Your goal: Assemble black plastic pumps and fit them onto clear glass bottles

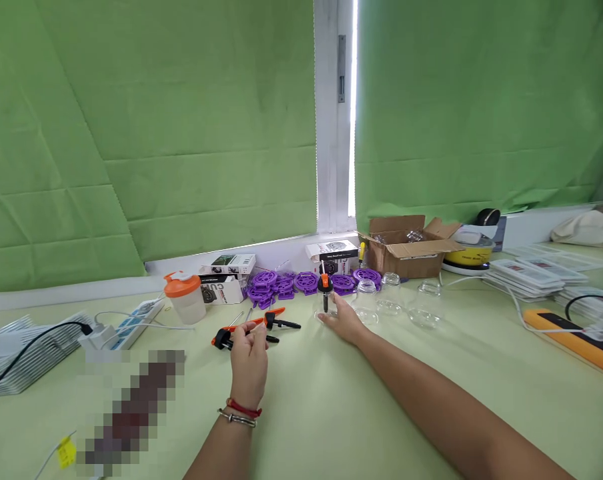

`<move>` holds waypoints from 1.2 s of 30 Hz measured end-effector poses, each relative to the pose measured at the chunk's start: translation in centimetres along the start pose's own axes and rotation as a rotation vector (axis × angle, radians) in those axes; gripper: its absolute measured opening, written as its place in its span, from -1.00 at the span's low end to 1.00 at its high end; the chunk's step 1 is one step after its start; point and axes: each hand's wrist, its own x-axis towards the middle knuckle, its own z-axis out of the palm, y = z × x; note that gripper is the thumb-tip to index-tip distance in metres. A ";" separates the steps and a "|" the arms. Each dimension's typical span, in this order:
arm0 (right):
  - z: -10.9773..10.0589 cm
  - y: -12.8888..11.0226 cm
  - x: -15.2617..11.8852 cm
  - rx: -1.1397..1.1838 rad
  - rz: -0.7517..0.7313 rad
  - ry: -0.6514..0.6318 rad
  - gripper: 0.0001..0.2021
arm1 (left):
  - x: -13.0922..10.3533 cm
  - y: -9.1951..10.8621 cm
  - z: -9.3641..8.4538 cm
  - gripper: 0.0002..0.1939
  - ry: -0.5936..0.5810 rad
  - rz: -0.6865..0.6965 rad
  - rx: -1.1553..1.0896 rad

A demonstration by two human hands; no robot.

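Observation:
My right hand (pixel 344 321) is wrapped around the side of a clear bottle, which a black-and-orange pump top (pixel 325 283) caps; its black stem hangs down inside. Fingers curled together, my left hand (pixel 249 357) is over one of two similar tops lying on the table. That nearer pump top (pixel 222 340) is partly covered by the hand, and whatever the fingertips hold is hidden. Just beyond lies the other pump top (pixel 275 320), with its orange lever and black stem. Uncapped clear bottles (pixel 426 308) stand to the right of my right hand.
Purple plastic wheel-like parts (pixel 306 283) lie in a row at the back, before white printed boxes (pixel 221 290). An orange-lidded cup (pixel 184 300) and a power strip (pixel 136 323) are at left. An open carton (pixel 406 259) and an orange-and-black bar (pixel 574 340) are at right.

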 end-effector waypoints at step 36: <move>0.2 -5.5 -7.7 -0.250 -0.626 -0.132 -0.84 | -2.0 0.7 1.7 -0.60 -0.472 -0.437 -0.229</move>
